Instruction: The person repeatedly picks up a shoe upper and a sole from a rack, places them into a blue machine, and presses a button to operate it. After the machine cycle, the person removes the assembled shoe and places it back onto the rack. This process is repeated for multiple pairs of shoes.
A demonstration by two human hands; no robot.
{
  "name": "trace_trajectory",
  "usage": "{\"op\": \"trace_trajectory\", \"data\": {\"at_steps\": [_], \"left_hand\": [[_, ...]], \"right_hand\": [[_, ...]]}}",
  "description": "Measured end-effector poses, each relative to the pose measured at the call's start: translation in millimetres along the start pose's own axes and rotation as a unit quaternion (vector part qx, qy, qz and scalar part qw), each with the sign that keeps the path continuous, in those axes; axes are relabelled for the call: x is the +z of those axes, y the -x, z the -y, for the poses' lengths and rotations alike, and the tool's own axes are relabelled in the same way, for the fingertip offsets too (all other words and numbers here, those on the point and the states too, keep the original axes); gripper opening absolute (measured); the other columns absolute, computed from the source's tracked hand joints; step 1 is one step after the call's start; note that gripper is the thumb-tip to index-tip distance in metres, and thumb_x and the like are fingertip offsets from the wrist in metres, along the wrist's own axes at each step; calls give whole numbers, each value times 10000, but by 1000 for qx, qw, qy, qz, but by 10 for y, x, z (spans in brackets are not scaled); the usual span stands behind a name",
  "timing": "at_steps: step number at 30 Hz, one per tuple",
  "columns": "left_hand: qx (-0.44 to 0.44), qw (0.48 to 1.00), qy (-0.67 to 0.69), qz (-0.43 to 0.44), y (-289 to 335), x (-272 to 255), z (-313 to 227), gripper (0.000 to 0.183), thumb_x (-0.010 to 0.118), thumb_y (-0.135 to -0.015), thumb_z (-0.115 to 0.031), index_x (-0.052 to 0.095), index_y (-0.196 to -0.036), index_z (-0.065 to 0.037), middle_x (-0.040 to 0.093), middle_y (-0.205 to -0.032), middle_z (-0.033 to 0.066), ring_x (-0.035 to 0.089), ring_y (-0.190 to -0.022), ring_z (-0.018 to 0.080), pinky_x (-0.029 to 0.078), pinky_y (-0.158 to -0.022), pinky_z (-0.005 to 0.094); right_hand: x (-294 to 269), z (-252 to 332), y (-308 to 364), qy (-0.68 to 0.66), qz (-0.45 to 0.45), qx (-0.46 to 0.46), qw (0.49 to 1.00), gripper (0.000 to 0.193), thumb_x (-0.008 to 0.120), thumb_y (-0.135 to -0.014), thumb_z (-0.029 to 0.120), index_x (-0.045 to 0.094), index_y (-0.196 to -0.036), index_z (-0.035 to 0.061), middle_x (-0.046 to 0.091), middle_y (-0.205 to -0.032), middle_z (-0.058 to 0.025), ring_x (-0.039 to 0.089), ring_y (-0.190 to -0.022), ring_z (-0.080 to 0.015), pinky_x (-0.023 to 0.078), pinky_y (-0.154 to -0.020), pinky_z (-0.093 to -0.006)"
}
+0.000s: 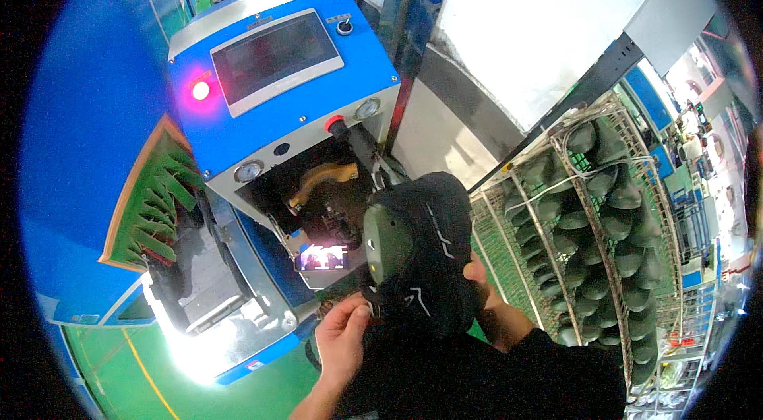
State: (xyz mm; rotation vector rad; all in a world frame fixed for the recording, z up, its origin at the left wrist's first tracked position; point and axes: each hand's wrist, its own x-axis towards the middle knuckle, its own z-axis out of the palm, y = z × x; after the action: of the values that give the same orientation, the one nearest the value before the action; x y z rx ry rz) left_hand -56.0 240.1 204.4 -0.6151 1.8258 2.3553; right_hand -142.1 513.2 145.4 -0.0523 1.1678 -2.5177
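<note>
1. Two hands hold one black shoe upper point(425, 249), mounted on a green last, in the near middle just in front of the blue machine point(278, 94). The left hand point(343, 332) pinches its lower edge, thumb and fingers closed on the material. The right hand point(477, 277) sits behind the shoe on its right side.
2. Slipping is the main risk, in my judgement: the left hand's grip is only a pinch at the rim, so a tug could pull the upper off the last or twist it.
3. Fingers could stray into the dark opening point(326, 205) of the machine, which lies just beyond the shoe.
4. The wire rack point(604, 237) of lasts stands close on the right; an elbow swing could knock it.
5. Hidden: the right hand's fingers are almost wholly behind the shoe, so I cannot tell whether they are closed on it. The machine's inner parts are dark, and glare washes out the near-left floor point(183, 348).
</note>
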Motion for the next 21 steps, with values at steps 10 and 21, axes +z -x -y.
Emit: {"op": "trace_trajectory", "data": {"at_steps": [10, 21], "left_hand": [[68, 987, 141, 28, -123, -270, -19, 321, 566, -1019, -294, 613, -1028, 23, 714, -1033, 209, 687, -822, 239, 559, -778, 362], [125, 960, 199, -151, -390, -1493, -370, 279, 506, -1041, -345, 523, -921, -94, 538, -761, 7, 487, -578, 65, 388, -530, 198]], "right_hand": [[-268, -307, 196, 37, -66, -69, 995, 499, 418, -999, 232, 418, -1452, 24, 645, -1169, -106, 623, -861, -195, 537, -731, -327], [204, -210, 170, 21, -70, -65, 995, 742, 609, -886, 278, 308, -1509, 10, 493, -1380, -122, 515, -1143, -214, 421, -966, -353]]}}
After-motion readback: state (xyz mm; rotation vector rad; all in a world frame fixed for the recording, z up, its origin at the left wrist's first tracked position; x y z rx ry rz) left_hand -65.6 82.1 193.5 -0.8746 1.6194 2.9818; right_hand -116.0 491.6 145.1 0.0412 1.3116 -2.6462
